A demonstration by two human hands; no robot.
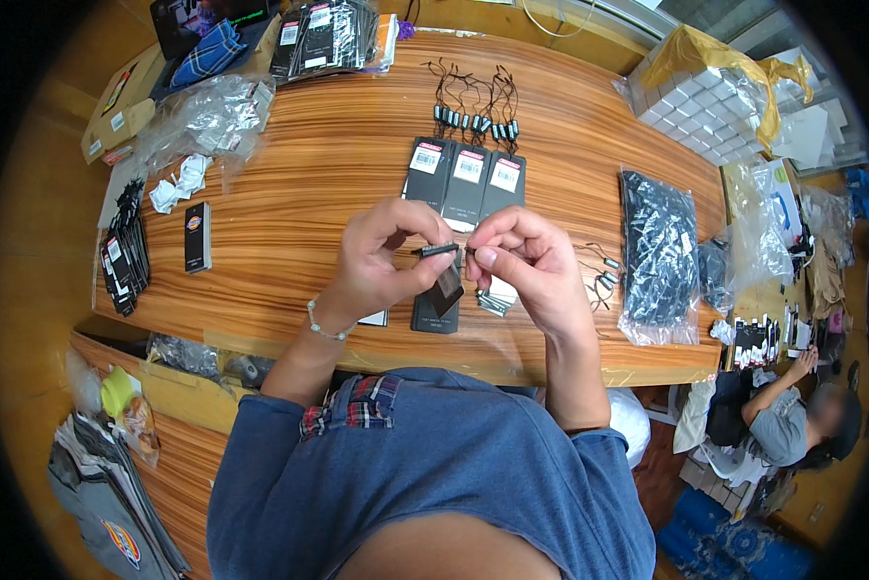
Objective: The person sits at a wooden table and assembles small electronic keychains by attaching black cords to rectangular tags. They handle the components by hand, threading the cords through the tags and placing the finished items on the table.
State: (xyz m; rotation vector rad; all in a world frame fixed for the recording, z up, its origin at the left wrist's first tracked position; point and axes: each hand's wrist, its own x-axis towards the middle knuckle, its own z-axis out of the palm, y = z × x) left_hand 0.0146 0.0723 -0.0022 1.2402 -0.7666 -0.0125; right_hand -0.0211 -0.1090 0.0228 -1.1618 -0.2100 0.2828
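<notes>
Both hands meet over the middle of the table. Between thumb and index finger, my left hand (396, 253) pinches the edge of a dark hang tag (445, 290), which hangs tilted below the fingers. My right hand (528, 256) is closed in a pinch close beside it, on a small black bit that looks like the end of a tag string (469, 253). Beyond the hands lie three dark hang tags (466, 184) with white labels, side by side. Under them are another dark tag (434, 317) and a small stack of white-edged cards (497, 298), partly hidden.
Black tag strings (475, 124) lie at the back, a few more (606, 275) at right. A clear bag of black items (660, 256) lies right of them. Tag bundles (125, 253) and a small tag stack (198, 238) lie left. White boxes (700, 106) stand far right. A co-worker (782, 425) sits lower right.
</notes>
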